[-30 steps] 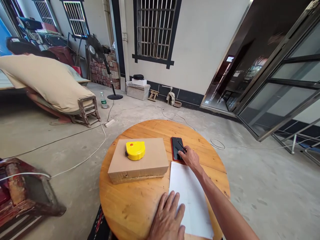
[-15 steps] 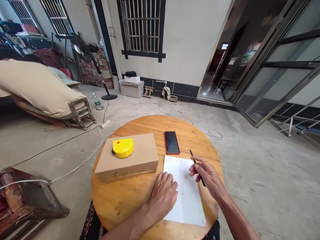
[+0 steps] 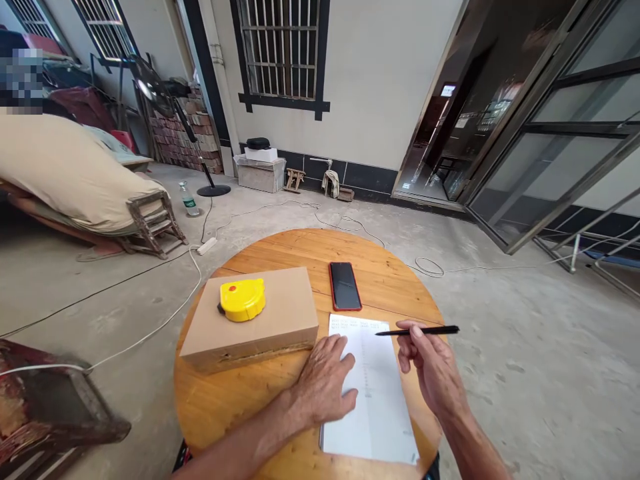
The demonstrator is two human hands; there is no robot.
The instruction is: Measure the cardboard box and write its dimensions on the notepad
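A sheet of white paper (image 3: 373, 413) with faint writing along its top lies on a round wooden table (image 3: 240, 407). My left hand (image 3: 327, 380) rests flat on the paper's left edge, fingers spread. Above the paper's upper right side, my right hand (image 3: 427, 360) grips a black pen (image 3: 440, 330) between thumb and fingers. The pen is held nearly level, its thin end pointing left over the sheet. A dark phone with a red edge (image 3: 345, 287) lies just beyond the paper. To the left sits a brown cardboard box (image 3: 285, 300), with a yellow tape measure (image 3: 243, 299) on top.
A worn wooden chair (image 3: 60, 400) stands at the lower left. White cables and a power strip (image 3: 207, 246) run across the concrete floor. Farther back are a standing fan (image 3: 185, 120), a water bottle (image 3: 189, 200), a small step stool (image 3: 157, 223) and an open glass door (image 3: 555, 127).
The pen has turned in my right hand from steep to nearly level. My left hand's fingers have spread, with the thumb now out over the paper.
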